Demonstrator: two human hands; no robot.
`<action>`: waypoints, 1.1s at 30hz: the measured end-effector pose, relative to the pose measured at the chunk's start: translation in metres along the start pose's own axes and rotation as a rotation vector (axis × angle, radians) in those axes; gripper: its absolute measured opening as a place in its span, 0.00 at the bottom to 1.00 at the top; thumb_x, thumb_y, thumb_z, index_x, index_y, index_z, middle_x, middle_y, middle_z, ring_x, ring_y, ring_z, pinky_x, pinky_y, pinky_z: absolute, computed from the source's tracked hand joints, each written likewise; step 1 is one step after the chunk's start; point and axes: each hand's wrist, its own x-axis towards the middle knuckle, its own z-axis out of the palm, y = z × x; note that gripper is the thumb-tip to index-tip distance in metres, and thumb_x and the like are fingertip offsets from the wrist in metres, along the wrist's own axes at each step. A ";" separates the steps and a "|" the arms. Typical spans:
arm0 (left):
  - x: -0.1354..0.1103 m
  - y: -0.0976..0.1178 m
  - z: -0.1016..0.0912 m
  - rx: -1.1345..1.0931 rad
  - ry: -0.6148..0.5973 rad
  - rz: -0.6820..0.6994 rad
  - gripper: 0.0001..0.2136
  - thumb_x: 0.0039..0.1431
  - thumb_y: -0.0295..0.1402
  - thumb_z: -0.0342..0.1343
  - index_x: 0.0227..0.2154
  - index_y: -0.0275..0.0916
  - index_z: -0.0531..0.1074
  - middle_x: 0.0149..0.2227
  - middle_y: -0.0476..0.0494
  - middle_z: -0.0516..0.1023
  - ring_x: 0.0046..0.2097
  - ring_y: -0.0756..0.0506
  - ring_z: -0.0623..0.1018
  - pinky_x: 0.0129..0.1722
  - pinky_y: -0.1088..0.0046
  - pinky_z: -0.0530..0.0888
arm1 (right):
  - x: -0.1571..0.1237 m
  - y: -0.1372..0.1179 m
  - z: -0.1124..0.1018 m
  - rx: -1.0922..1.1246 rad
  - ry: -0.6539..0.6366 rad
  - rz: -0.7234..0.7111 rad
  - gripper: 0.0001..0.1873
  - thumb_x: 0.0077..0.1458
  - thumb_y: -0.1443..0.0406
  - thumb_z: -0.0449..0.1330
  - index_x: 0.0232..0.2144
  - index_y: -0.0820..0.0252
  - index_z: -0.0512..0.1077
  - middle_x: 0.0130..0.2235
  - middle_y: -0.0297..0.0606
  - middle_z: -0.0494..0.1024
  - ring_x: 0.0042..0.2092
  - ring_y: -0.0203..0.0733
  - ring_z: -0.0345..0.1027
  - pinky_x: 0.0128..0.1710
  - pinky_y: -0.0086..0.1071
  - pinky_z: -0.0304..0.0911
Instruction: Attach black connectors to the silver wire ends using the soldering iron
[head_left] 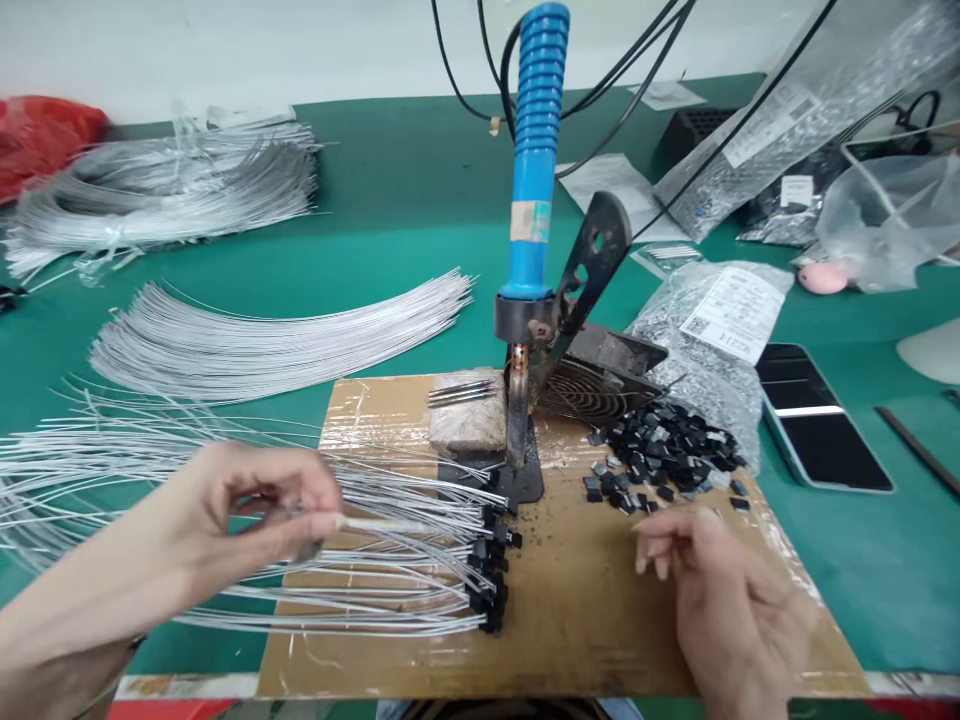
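My left hand (255,520) is closed in a pinch on a thin white wire (382,524), whose end points right. It hovers over a spread of white wires (405,575) that end in small black connector-like pieces (487,590). Over the right part of the cardboard (585,620), my right hand (731,610) has loosely bent fingers, with the thumb apart from the fingertips and nothing visible in them. Just beyond it lies a heap of small black pieces (667,450). A blue-handled soldering iron (534,200) stands upright in a black metal holder (592,260), tip down.
A fanned bundle of white wires (285,345) lies behind, with tied coils (172,190) farther back. Thin rods rest on a worn block (469,415) beside the iron. On the right are a bubble-wrap bag (720,340) and a phone (821,415). Black cables hang behind the iron.
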 end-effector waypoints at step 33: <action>-0.046 0.029 0.080 0.123 -0.497 -0.078 0.13 0.72 0.41 0.52 0.32 0.45 0.75 0.27 0.52 0.74 0.29 0.47 0.72 0.30 0.72 0.66 | -0.029 -0.031 0.052 0.108 -0.589 0.251 0.16 0.65 0.62 0.65 0.25 0.58 0.72 0.26 0.27 0.66 0.28 0.32 0.59 0.27 0.29 0.50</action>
